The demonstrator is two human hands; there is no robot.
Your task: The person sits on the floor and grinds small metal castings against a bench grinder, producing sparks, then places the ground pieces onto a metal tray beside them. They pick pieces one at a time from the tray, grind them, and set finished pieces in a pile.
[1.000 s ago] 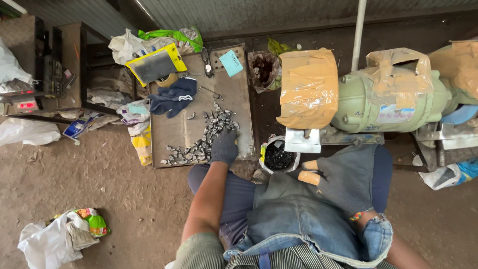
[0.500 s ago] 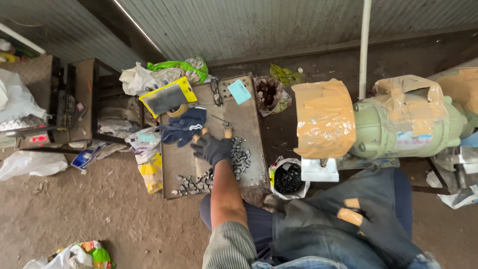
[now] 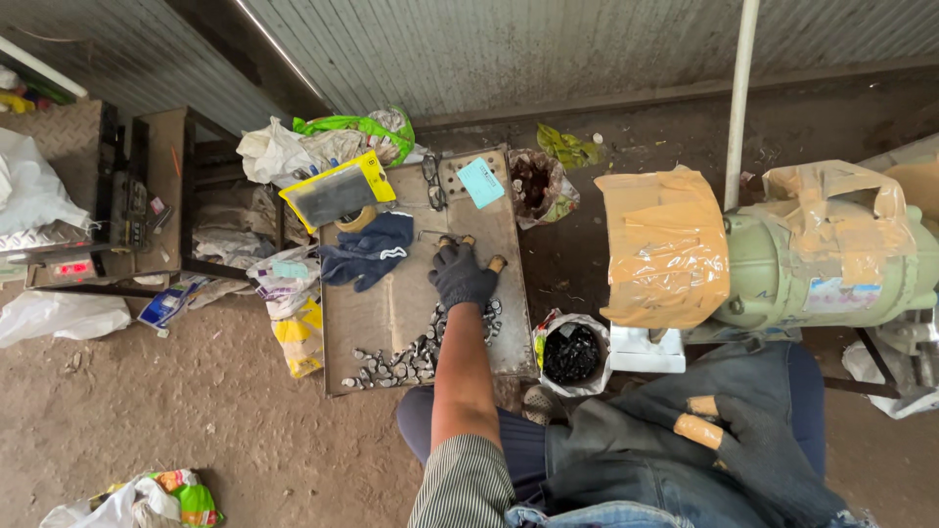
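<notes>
At centre frame the left hand (image 3: 462, 274), in a dark glove with bare tan fingertips, is pressing flat and spread on the wooden board (image 3: 391, 303), gripping nothing, just above the heap of small metal pieces (image 3: 421, 347). At lower right the gloved right hand (image 3: 748, 445) is lying loosely open on dark cloth (image 3: 626, 430), holding nothing.

A dark grey glove with tan fingertips covers the left hand (image 3: 462, 277) above silvery metal pieces (image 3: 416, 352) on a brown board (image 3: 391, 303), beside navy gloves (image 3: 370, 250), a turquoise card (image 3: 481, 182) and a pale green motor (image 3: 812, 269) wrapped in tan tape.
</notes>
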